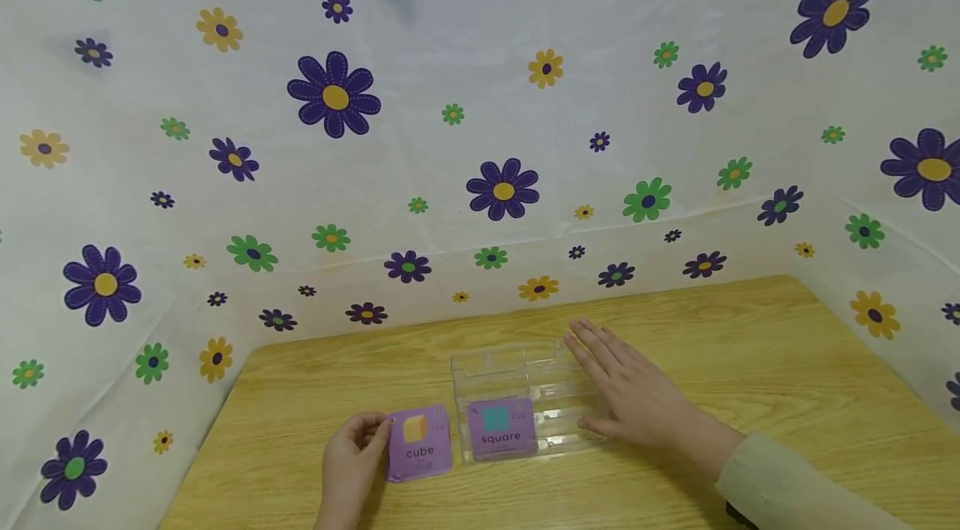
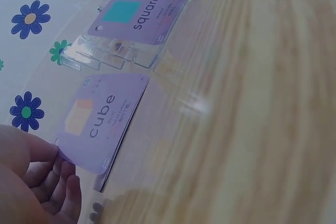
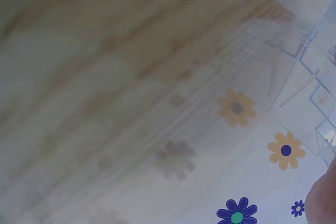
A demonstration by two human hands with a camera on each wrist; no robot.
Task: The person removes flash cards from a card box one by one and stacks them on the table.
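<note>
My left hand point(image 1: 351, 463) pinches the left edge of a purple card point(image 1: 422, 463) marked "cube", which shows an orange cube. In the left wrist view, the thumb lies at the card's corner point(image 2: 79, 148), and a dark edge under it suggests more cards beneath. To its right stands a clear plastic tiered holder point(image 1: 487, 386). A purple card marked "square" point(image 1: 501, 448), with a teal square, leans in its front left slot. My right hand point(image 1: 637, 388) rests against the holder's right side, fingers straight and thumb spread toward the front. Only a bit of that hand point(image 3: 323, 198) shows in the right wrist view.
The wood-grain table point(image 1: 300, 397) carries the holder and cards. A white cloth point(image 1: 420, 163) with purple, green and yellow flowers rises behind the table and at both sides.
</note>
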